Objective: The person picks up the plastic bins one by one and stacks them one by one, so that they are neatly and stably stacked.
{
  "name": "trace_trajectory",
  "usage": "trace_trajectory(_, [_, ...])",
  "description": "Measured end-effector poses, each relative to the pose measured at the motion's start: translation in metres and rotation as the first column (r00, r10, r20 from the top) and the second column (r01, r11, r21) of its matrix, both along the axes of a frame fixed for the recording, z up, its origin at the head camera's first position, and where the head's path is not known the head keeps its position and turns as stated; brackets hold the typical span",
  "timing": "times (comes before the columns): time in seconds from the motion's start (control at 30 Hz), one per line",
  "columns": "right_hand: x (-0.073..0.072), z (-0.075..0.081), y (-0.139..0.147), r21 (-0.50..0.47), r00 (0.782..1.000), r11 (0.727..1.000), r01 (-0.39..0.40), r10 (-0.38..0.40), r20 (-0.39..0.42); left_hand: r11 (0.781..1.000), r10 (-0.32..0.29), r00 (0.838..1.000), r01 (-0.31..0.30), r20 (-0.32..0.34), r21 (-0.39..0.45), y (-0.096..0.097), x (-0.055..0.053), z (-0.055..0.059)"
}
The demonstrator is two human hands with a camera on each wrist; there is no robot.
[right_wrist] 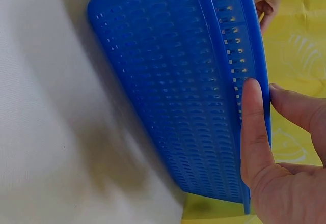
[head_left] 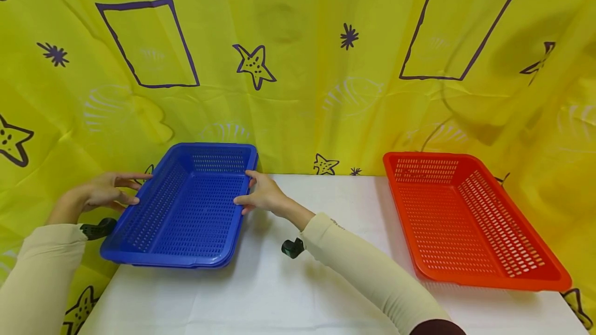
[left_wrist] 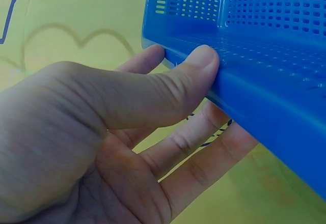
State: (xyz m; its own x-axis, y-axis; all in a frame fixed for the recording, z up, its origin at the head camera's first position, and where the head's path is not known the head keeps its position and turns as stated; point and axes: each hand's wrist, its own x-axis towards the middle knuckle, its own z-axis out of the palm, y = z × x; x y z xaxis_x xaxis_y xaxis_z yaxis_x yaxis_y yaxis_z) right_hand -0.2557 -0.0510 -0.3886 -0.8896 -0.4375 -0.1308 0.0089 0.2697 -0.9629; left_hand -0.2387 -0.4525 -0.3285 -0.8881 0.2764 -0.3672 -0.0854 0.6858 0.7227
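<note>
A blue plastic basket (head_left: 200, 216) with perforated walls and floor stands on the left of the table. In the right wrist view a second rim runs below the top rim (right_wrist: 257, 40), as if two baskets are nested. My left hand (head_left: 104, 191) pinches its left rim, thumb on top and fingers beneath, as the left wrist view shows. On the opposite side my right hand (head_left: 266, 194) grips the right rim, with the thumb over the inner edge and fingers against the outside. The basket's inside holds nothing visible.
A red perforated basket (head_left: 451, 231) stands at the right on the white-covered table (head_left: 321, 288). A yellow curtain (head_left: 298, 92) with dark star and frame drawings hangs right behind the table and along its left side.
</note>
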Motion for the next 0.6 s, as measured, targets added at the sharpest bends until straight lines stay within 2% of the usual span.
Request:
trace_trajectory(0.27, [0.0001,-0.0005,0.001,-0.001,1.0,1.0,-0.005,0.005,0.004,1.0,0.006,1.0,-0.006,-0.008,-0.018,0.001,-0.0005,-0.0039])
trace_trajectory(0.6, [0.0013,0.0016,0.0009,0.043,1.0,0.999,-0.001,0.002,-0.015,0.999,0.014,0.999,-0.016,-0.043,-0.028,0.0066,0.002,-0.009])
